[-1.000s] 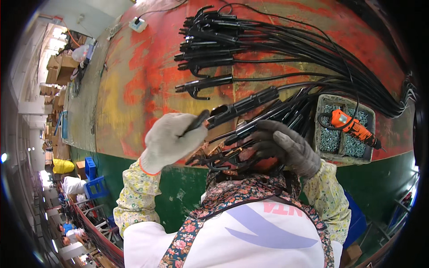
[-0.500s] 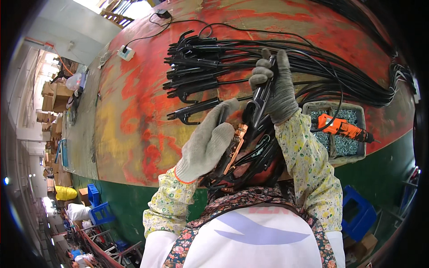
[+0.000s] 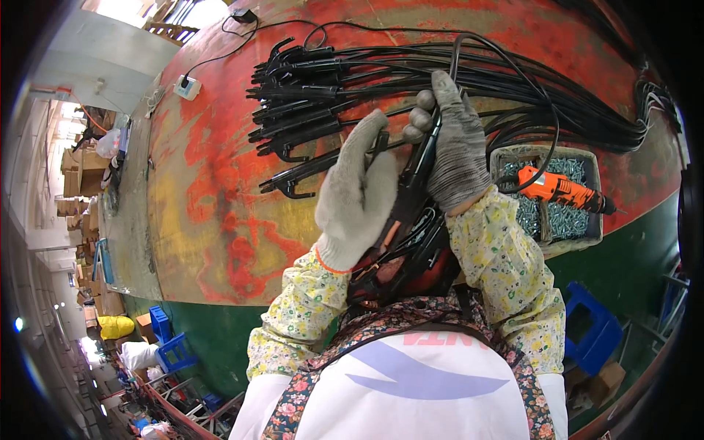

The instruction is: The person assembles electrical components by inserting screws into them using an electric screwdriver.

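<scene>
In my gloved right hand (image 3: 460, 150) is the black handle of a welding electrode holder (image 3: 419, 165), gripped with the thumb stretched along it. Its copper-coloured part (image 3: 391, 233) shows lower down, partly behind my left glove. My left hand (image 3: 352, 198), in a pale knitted glove, pinches a small black piece (image 3: 380, 141) between thumb and fingers, beside the handle. Other black parts (image 3: 422, 253) lie close to my body under the hands. Several finished-looking black electrode holders (image 3: 297, 95) lie in a row beyond, and another holder (image 3: 301, 176) rests nearer my left hand.
Black cables (image 3: 513, 81) run rightward from the row. On the right, an orange power screwdriver (image 3: 561, 192) lies across a tray (image 3: 576, 248) of screws. A white socket box (image 3: 188, 88) with a plug sits at the table's left. Blue stools (image 3: 589, 330) stand below the edge.
My left hand has moved up and right with the small black piece, closer to the handle. The electrode holder in my right hand has shifted slightly, and its copper part is now more covered.
</scene>
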`<state>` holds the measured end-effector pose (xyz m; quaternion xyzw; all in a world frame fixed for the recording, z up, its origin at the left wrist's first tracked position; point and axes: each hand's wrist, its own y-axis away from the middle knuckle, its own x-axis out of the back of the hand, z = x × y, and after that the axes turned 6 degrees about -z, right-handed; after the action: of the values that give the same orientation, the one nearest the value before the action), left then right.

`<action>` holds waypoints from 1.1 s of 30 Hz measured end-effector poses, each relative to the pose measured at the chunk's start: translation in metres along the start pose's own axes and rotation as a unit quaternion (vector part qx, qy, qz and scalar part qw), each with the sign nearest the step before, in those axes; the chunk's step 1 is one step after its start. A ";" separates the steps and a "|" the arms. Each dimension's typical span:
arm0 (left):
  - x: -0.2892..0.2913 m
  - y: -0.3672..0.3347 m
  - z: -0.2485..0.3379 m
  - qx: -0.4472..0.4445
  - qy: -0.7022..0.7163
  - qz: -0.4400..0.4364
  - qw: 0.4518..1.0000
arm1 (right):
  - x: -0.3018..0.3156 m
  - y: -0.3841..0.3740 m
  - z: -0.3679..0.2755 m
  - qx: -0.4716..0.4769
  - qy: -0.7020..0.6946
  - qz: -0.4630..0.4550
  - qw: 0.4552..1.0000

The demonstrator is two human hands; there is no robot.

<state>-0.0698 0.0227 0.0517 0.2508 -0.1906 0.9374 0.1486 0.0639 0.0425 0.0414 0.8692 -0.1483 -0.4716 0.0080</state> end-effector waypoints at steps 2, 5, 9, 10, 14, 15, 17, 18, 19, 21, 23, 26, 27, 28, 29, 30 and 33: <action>-0.007 0.006 0.004 0.016 0.054 0.010 0.998 | 0.003 -0.005 -0.005 -0.021 -0.013 0.008 1.000; -0.009 0.003 0.006 -0.036 0.062 -0.003 0.997 | 0.006 -0.013 -0.010 -0.014 0.024 0.007 1.000; -0.012 -0.003 0.010 -0.075 -0.008 -0.008 0.997 | 0.010 -0.020 -0.015 -0.019 0.048 0.013 0.999; -0.012 -0.004 0.011 -0.071 0.006 -0.012 0.997 | 0.009 -0.020 -0.015 -0.018 0.058 0.017 0.998; -0.013 -0.006 0.010 -0.107 0.012 0.016 0.994 | 0.001 -0.012 -0.013 -0.003 0.067 0.018 0.998; -0.013 -0.007 0.015 -0.107 0.014 0.014 0.994 | 0.001 -0.010 -0.016 0.004 0.065 0.013 0.998; -0.010 -0.007 0.032 -0.035 0.051 -0.057 0.996 | 0.005 -0.010 -0.022 0.014 0.063 0.010 0.998; -0.013 -0.008 0.027 -0.036 0.053 -0.060 0.996 | 0.008 -0.014 -0.025 -0.005 0.060 0.007 0.998; -0.019 -0.008 0.017 -0.110 0.037 -0.043 0.992 | 0.011 -0.016 -0.028 -0.022 0.059 0.004 0.998; -0.025 -0.003 0.009 -0.146 0.036 -0.032 0.988 | 0.014 -0.018 -0.025 0.012 0.051 -0.003 0.999; -0.037 -0.003 -0.006 -0.172 0.027 -0.023 0.984 | 0.015 -0.015 -0.032 0.063 0.067 -0.001 0.996; -0.052 0.005 -0.009 -0.115 0.005 -0.054 0.992 | -0.001 -0.014 -0.024 0.132 0.143 0.019 0.981; -0.055 0.006 0.002 0.033 0.133 -0.129 0.982 | 0.011 -0.012 -0.027 0.145 0.155 0.031 0.977; -0.058 0.006 0.015 0.180 0.252 -0.205 0.928 | 0.030 -0.011 -0.025 0.300 0.432 0.010 0.850; -0.058 0.003 0.017 0.178 0.260 -0.207 0.926 | 0.040 -0.011 -0.022 0.411 0.656 -0.025 0.632; -0.055 0.002 0.018 0.273 0.289 -0.241 0.885 | 0.034 0.001 -0.036 0.408 0.665 -0.029 0.625; -0.055 0.005 0.005 0.372 0.447 -0.235 0.779 | 0.058 0.044 -0.117 0.344 0.725 -0.081 0.591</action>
<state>-0.0239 0.0058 0.0250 -0.1233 0.3253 0.8782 0.3281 0.1786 -0.0293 0.0658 0.8703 -0.1740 0.4021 -0.2250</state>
